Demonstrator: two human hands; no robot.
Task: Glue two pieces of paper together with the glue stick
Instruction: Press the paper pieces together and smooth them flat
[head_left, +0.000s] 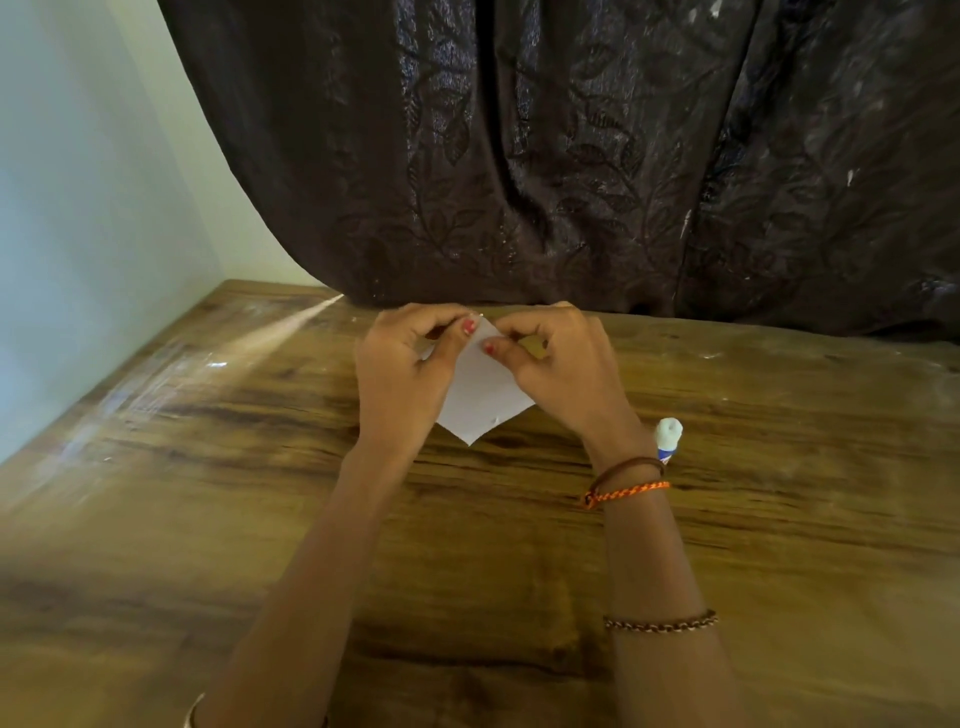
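From the head view, I see both hands meeting over a white paper (480, 395) at about the centre of the wooden table (779, 545). My left hand (400, 374) comes in from 7 o'clock and my right hand (561, 364) from 5 o'clock; on each, the thumb and fingers (470, 326) are curled and pinching the paper's far corner, up at 12 o'clock. The sheet sits turned like a diamond, its near corner pointing to 6 o'clock and lying on or just above the table; I cannot tell which.

I cannot tell whether I'm holding one sheet or two laid together, since only one white face shows. The glue stick (667, 439) lies on the table at 3 o'clock of the paper, just beyond my right wrist, its white tip bare, with no cap that I can see.

I judge that gluing is probably done and I'm pressing or aligning the top corner. What seems left: firm the join and cap the stick.
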